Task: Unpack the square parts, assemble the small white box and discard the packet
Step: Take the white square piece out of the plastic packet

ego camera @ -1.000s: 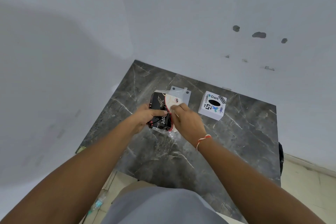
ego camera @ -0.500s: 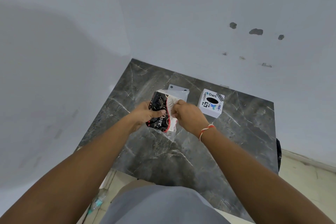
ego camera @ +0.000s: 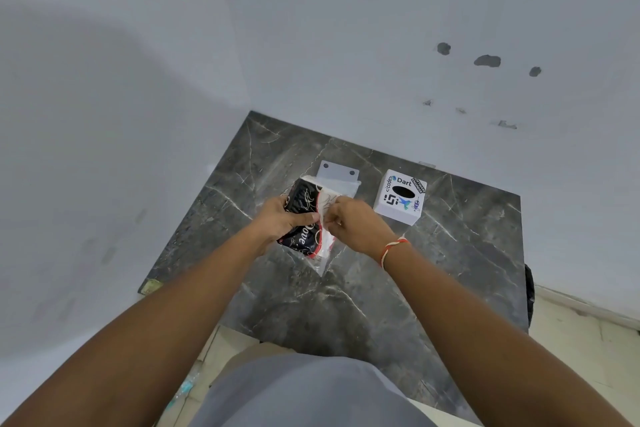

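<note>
The desk (ego camera: pixel 363 288) is a dark stone slab with thin white lines, smooth and hard, pushed into a corner of two pale walls. Over its middle, the person holds the packet (ego camera: pixel 304 218) just above the stone.

The left hand (ego camera: pixel 280 218) grips the packet's left side, thumb pressed on the black printed front. The right hand (ego camera: pixel 353 222) pinches the clear plastic wrap at the right side, fingers tight together on it.

The packet looks light. Its wrap is thin, shiny and crinkly, so it may slip and tear fast. The flat square parts inside look stiff. It seems best to hold the stiff part firmly and pull the loose wrap at its open edge.

Behind the packet, near the far edge, lies a flat white plate (ego camera: pixel 337 175) with two dark holes. It looks hard and smooth.

To the right of it, close to the far edge, sits the small white box (ego camera: pixel 400 198). It is a cube with stickers and a dark oval hole on top.
</note>
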